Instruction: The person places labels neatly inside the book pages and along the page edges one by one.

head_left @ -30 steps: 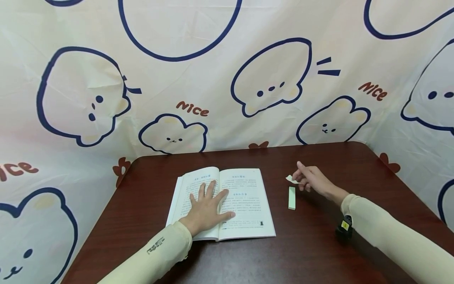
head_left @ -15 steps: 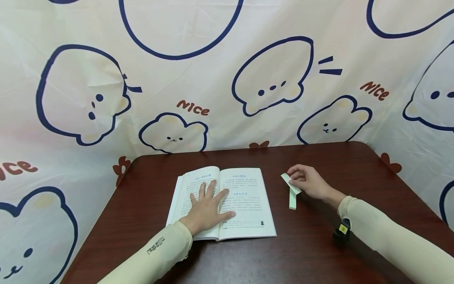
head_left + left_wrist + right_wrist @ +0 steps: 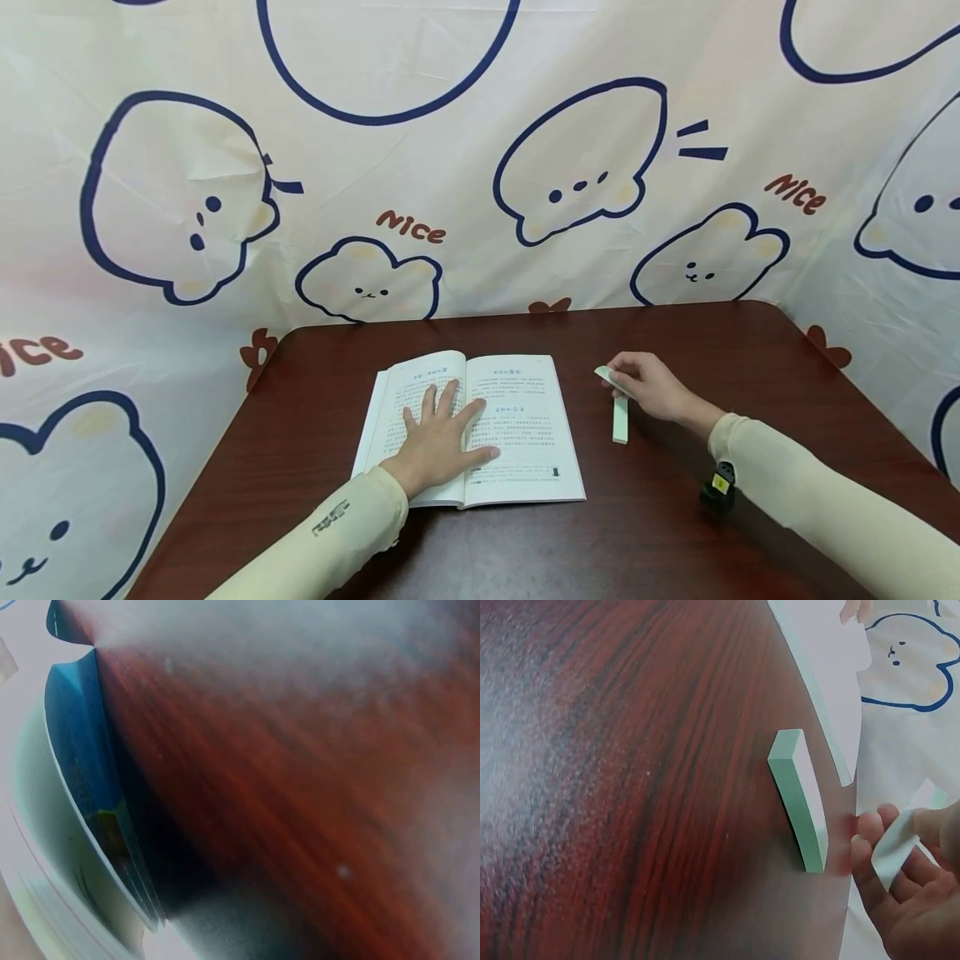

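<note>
My left hand lies flat with fingers spread across an open book, mostly over the left page, its thumb reaching the right one. The left wrist view shows the book's blue cover edge close up; the left hand itself is hardly visible there. To the right of the book, my right hand pinches a pale green sticky note strip between thumb and fingers. In the right wrist view the strip looks bent. Just below that hand, a narrow pad of green sticky notes lies on the table, its far end overlapped by the hand.
The dark brown wooden table carries the book and the pad. Behind it and along both sides hangs a pale cloth with bear drawings. A small black device with a yellow label hangs at the right sleeve.
The right hand has turned over and shifted slightly left, bringing the strip from beside the fingers to a slant over the pad's far end. The left hand and book stay put.
</note>
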Available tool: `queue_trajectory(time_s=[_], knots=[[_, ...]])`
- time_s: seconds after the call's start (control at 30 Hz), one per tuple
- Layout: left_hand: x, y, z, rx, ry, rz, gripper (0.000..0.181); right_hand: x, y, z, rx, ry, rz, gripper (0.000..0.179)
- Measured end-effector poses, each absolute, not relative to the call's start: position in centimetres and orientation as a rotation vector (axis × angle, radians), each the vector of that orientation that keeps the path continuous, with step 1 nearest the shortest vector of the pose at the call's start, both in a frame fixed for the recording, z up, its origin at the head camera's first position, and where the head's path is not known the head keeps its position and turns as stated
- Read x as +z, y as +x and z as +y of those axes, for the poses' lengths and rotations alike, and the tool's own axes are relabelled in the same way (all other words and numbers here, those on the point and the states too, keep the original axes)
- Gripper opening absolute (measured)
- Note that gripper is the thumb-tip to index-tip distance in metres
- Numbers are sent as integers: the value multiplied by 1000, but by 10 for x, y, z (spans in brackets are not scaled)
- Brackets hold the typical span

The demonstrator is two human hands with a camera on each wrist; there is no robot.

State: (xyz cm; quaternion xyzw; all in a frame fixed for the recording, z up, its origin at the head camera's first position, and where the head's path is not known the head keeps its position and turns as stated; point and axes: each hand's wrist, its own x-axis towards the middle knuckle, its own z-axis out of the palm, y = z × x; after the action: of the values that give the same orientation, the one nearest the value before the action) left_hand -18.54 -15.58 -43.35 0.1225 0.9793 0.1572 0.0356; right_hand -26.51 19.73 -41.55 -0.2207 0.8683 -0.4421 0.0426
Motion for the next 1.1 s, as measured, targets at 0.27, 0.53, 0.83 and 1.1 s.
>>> queue_trajectory(time_s=[0.27,0.53,0.83,1.1], knots=[[-433,-185,-156,484,389,3010,79,-416,-266,192,-1234,-664,2713,15],[-433,-185,-156,486,393,3016,79,-410,-271,188,-1161,-629,2726,23],[-432,-184,-156,481,390,3011,79,-405,-277,186,-1147,-618,2681,30],[-431,-185,-155,466,382,3007,79,-403,-284,183,-1137,-621,2644,33]])
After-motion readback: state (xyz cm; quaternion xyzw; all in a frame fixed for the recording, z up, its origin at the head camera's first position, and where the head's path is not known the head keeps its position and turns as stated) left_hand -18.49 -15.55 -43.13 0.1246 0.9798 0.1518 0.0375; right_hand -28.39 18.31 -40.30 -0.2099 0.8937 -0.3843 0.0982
